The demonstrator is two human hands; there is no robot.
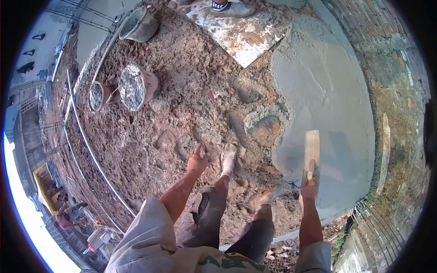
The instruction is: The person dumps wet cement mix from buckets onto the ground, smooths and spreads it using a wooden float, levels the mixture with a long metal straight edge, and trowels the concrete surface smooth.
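Outdoor site, rough dirt ground [182, 91] beside a brick wall [391, 59]. Wet cement patch [327, 91] lay spread and mostly smooth along the wall; dirt side remained uncovered, its edge lumpy. Right hand [309, 186] gripped a wooden float [312, 150] resting on the cement. Left hand [197, 161] was open, empty, over dirt. Two filled buckets [132, 86] stood well apart.

Dirt ground [182, 82]; buckets [136, 86], perhaps mortar-filled.

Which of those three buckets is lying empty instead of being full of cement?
The grey bucket at the top of the view, tipped on its side with nothing inside. The two buckets below it hold grey mortar.
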